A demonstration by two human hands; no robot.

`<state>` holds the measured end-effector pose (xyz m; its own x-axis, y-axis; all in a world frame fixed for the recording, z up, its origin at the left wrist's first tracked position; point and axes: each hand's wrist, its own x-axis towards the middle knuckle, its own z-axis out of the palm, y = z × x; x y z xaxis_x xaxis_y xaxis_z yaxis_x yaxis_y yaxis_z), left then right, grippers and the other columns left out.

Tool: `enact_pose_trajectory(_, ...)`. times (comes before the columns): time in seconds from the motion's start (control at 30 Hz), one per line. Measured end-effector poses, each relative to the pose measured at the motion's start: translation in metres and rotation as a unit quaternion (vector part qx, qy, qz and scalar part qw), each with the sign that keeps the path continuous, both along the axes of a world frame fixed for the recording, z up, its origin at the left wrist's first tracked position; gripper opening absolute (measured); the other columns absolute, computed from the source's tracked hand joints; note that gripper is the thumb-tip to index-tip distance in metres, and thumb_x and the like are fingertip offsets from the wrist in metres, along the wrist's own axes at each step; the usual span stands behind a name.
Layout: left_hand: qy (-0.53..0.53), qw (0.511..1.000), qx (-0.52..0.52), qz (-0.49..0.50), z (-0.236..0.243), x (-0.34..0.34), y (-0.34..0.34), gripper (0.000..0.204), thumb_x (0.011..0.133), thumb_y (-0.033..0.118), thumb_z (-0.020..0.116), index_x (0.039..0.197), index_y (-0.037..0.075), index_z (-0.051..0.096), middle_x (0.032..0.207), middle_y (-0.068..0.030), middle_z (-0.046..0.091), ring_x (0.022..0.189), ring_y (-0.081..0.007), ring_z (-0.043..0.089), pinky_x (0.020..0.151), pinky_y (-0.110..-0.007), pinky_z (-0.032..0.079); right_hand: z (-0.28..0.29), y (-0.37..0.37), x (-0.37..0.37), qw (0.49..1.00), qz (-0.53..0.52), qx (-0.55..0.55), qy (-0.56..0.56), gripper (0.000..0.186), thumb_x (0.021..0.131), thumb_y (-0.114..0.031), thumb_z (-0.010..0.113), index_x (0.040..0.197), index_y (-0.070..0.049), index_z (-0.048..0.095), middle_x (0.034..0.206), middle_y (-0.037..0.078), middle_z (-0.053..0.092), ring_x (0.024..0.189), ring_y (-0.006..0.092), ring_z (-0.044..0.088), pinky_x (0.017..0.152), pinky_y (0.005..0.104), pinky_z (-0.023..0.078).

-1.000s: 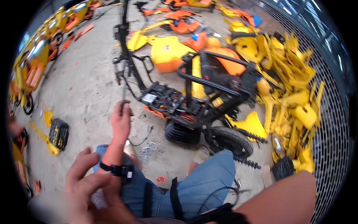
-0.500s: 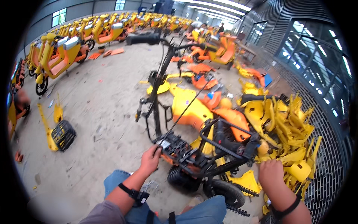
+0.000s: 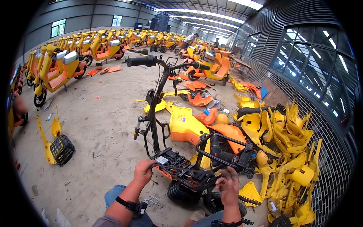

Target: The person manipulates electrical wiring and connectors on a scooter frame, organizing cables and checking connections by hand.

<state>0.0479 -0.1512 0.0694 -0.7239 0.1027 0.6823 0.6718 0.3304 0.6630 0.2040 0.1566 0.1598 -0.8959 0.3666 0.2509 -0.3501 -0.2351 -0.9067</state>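
Observation:
In front of me stands a stripped electric scooter frame (image 3: 151, 109), black, with bare handlebars. My left hand (image 3: 143, 172) is closed in a pinch at the left edge of the footboard section, beside a small box with a pale top (image 3: 162, 160). What lies between its fingertips is too small to make out. My right hand (image 3: 228, 185) is raised beside the rear tubular rack (image 3: 217, 154), its fingers loosely bent and apart, with nothing seen in them. Black wiring and parts (image 3: 181, 166) fill the footboard section. The rear wheel is partly hidden behind my right hand.
A heap of yellow plastic panels (image 3: 291, 159) lies along the brick wall at right. Yellow and orange covers (image 3: 185, 125) lie just beyond the frame. A black basket with yellow strips (image 3: 62, 149) is on the floor at left. Rows of yellow scooters (image 3: 62, 72) and people stand farther back.
The long thin black rod or cable in my left hand is no longer seen. My left hand has shifted slightly left; my right hand has come inward from the panel heap to the rear rack.

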Motion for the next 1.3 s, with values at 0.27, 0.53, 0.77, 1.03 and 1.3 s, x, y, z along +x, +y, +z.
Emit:
enact_pose_trajectory(0.27, 0.126, 0.986, 0.017, 0.11, 0.019, -0.023, -0.03, 0.029, 0.067, -0.018, 0.056, 0.085, 0.003, 0.066, 0.078, -0.0114, 0.065, 0.069, -0.0283, 0.062, 0.062, -0.034, 0.049, -0.06, 0.031, 0.008, 0.925, 0.223, -0.26, 0.162, 0.069, 0.094, -0.039, 0.057, 0.152, -0.014, 0.027, 0.148, 0.018, 0.041, 0.078, 0.0226, 0.056, 0.06, 0.0315, 0.046)
enact_pose_trajectory(0.53, 0.269, 0.948, -0.139, 0.1, 0.042, -0.034, -0.032, 0.023, 0.066, -0.005, 0.062, 0.086, 0.005, 0.066, 0.084, -0.0065, 0.066, 0.076, -0.0255, 0.061, 0.069, -0.038, 0.049, -0.072, 0.092, 0.029, 0.894, 0.22, -0.331, 0.205, 0.074, 0.094, -0.069, 0.035, 0.144, -0.016, 0.044, 0.144, 0.018, 0.047, 0.081, 0.0238, 0.06, 0.058, 0.0339, 0.047)
enact_pose_trajectory(0.77, 0.204, 0.946, -0.194, 0.16, 0.0, -0.068, -0.02, 0.022, 0.07, -0.004, 0.061, 0.087, 0.008, 0.068, 0.089, -0.0037, 0.067, 0.087, -0.0237, 0.063, 0.092, -0.045, 0.049, -0.097, 0.065, 0.015, 0.933, 0.221, 0.138, -0.247, 0.057, 0.087, -0.036, 0.067, 0.131, -0.002, 0.055, 0.139, 0.019, 0.052, 0.128, 0.0335, 0.049, 0.105, 0.0402, 0.04)
enact_pose_trajectory(1.03, -0.037, 0.914, -0.278, 0.295, -0.046, -0.07, 0.016, 0.051, 0.076, 0.002, 0.066, 0.125, 0.007, 0.056, 0.131, -0.0169, 0.053, 0.127, -0.0382, 0.044, 0.107, -0.052, 0.034, -0.144, 0.005, -0.019, 0.742, 0.098, 0.532, -0.395, 0.042, 0.095, -0.045, 0.051, 0.111, -0.009, 0.065, 0.098, 0.022, 0.067, 0.097, 0.043, 0.062, 0.085, 0.049, 0.05)
enact_pose_trajectory(1.3, -0.321, 0.928, -0.111, 0.154, -0.097, -0.025, 0.067, 0.071, 0.088, 0.037, 0.067, 0.133, -0.01, 0.039, 0.127, -0.0326, 0.05, 0.117, -0.0438, 0.052, 0.1, -0.043, 0.043, -0.148, -0.059, -0.048, 0.886, 0.04, 0.393, -0.242, 0.03, 0.092, -0.028, 0.057, 0.106, -0.002, 0.063, 0.093, 0.028, 0.064, 0.093, 0.0459, 0.062, 0.079, 0.0473, 0.05)
